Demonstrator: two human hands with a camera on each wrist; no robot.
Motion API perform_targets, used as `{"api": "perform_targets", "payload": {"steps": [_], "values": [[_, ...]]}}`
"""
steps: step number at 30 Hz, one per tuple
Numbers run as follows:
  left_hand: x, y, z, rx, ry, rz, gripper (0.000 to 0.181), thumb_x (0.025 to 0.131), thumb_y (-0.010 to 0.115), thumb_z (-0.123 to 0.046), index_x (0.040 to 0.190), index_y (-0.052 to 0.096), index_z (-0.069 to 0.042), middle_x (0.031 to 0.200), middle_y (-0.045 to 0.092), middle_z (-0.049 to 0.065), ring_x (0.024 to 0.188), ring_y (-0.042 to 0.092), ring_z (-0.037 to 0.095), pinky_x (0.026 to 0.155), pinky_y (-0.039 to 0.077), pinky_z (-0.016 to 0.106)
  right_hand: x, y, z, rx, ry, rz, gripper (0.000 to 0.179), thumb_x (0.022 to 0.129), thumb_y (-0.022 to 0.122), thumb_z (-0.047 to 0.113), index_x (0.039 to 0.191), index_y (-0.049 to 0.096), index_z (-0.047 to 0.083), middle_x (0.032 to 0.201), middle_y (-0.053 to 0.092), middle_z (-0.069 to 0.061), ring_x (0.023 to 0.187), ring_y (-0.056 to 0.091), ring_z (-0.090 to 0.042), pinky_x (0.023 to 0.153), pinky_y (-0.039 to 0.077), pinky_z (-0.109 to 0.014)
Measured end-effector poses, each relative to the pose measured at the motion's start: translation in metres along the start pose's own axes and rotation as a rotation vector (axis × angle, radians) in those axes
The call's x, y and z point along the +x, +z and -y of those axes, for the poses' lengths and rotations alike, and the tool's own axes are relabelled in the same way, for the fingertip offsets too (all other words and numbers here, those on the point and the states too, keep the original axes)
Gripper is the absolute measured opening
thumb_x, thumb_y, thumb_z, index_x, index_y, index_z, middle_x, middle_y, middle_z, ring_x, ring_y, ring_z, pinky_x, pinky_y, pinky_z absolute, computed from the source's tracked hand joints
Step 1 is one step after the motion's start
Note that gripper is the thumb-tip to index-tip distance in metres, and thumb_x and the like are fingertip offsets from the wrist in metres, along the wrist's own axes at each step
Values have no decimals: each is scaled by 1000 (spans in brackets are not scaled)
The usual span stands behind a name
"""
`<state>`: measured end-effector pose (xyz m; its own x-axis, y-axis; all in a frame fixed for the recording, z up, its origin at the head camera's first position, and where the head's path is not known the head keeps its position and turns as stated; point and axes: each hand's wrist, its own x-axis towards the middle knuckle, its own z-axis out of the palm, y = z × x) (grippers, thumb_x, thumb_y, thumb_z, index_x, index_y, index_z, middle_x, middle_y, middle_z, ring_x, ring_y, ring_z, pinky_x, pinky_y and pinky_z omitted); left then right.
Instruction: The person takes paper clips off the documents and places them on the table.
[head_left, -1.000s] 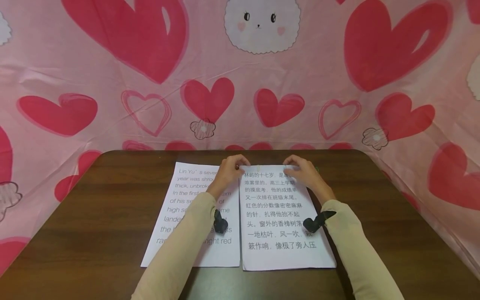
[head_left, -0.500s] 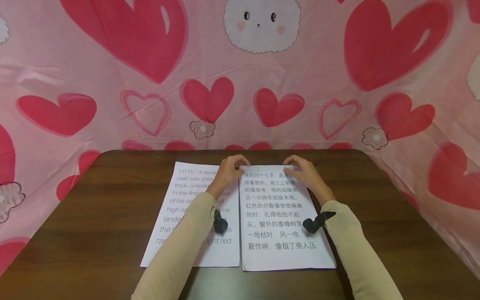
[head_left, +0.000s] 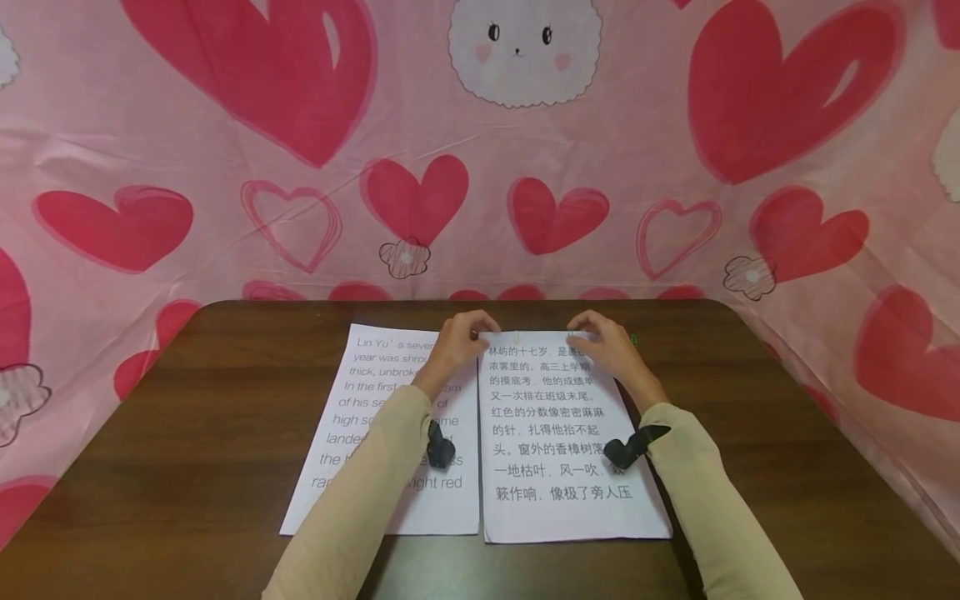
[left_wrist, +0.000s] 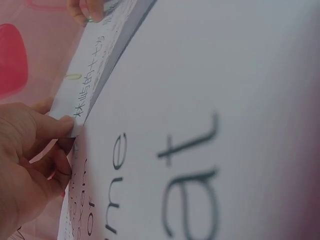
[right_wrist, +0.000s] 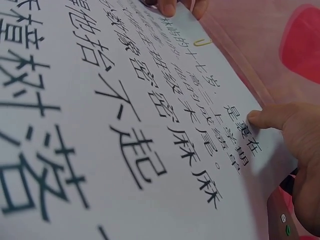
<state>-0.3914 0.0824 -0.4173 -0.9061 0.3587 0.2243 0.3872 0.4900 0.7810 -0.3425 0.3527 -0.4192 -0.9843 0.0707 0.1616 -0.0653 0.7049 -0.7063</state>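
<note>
A stack of printed paper sheets [head_left: 558,517] with Chinese text lies on the right, and a yellow paper clip [head_left: 516,337] sits on its top edge. My left hand [head_left: 452,348] pinches the stack's upper left corner, thumb on top, as the left wrist view shows. At the upper right, my right hand [head_left: 613,346] holds the same top edge, its thumb [right_wrist: 262,119] flat on the page. A bit of green, perhaps another clip, shows by the right fingertips [left_wrist: 95,15] in the left wrist view. The fingers beneath the paper are hidden.
Left of the stack lies printed paper [head_left: 431,517] with English text, partly under my left forearm. A green paper clip [head_left: 633,340] rests on the brown table [head_left: 780,467] beyond my right hand; a whitish one [right_wrist: 283,218] shows nearby. A pink heart-patterned cloth [head_left: 480,133] hangs behind.
</note>
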Motion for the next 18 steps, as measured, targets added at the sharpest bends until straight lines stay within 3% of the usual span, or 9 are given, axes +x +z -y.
{"api": "perform_targets", "payload": {"steps": [18], "values": [[1,-1,0,7,-10,8,23,92,66,3,107,73,-12,117,73,7,103,62,26,99,50,38,1,4,0,40,-20,-33,25,96,67,21,117,61,8,133,63,-18,134,52,-39,112,36,-56]]}}
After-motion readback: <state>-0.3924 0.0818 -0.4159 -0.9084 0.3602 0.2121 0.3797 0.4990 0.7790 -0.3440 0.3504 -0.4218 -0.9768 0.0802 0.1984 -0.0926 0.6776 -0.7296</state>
